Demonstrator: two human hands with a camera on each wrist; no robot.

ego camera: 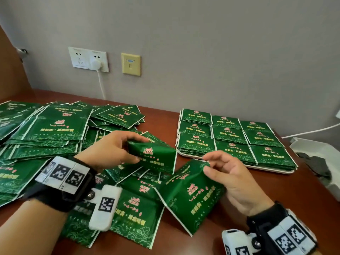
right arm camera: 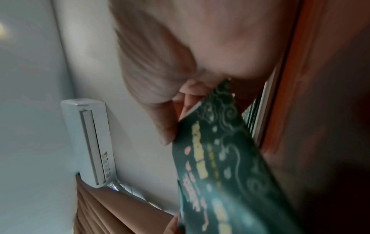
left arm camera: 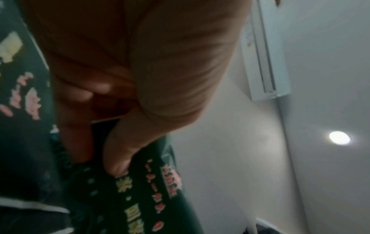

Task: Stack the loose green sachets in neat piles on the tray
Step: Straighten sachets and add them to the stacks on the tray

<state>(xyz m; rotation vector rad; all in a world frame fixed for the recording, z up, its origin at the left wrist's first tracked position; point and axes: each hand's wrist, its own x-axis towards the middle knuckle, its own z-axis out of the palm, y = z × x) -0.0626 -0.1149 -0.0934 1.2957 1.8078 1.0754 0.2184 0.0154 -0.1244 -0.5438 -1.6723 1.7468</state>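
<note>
Tray (ego camera: 239,167), R side of counter (ego camera: 230,208): approx. nine neat piles of green sachets (ego camera: 228,134) in a grid, edges squared, tops roughly level. That part reads as done.

Outstanding: large loose heap (ego camera: 53,129) on L half of counter, overlapping and skewed, plus several scattered near the front edge. More loose than stacked, by my est.; task perhaps part-way, not near finish.

Left hand (ego camera: 112,150): grip closed, thumb and fingers pinching one sachet (ego camera: 154,155), lifted off the heap, tilted.

Right hand (ego camera: 230,173): fingertips pinch the top corner of a second sachet (ego camera: 191,196), lower edge resting on or near the counter; cannot tell which.

Both held sachets are short of the tray, not yet placed.
</note>
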